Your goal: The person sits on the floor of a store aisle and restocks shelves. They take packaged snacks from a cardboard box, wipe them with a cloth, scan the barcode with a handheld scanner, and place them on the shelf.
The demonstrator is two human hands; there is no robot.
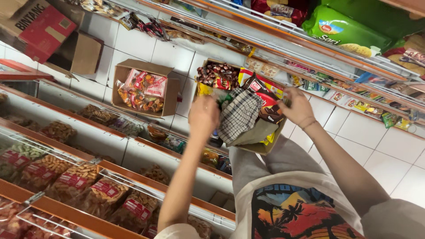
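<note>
Printed shirt front (301,212) sits nearest the lens, knees under a tilted cardboard box (264,148). Left hand (203,116) fingers curl closed on the checked cloth (240,116) at the box's left edge. Right hand (299,108) fingers pinch a dark red snack packet (268,106) at the top right of the box. Best to keep the box steadied on the lap and lift one packet at a time. Count: two hands, one checked cloth, one lap box, one open box (144,86) on the floor beyond, packets too many to count.
</note>
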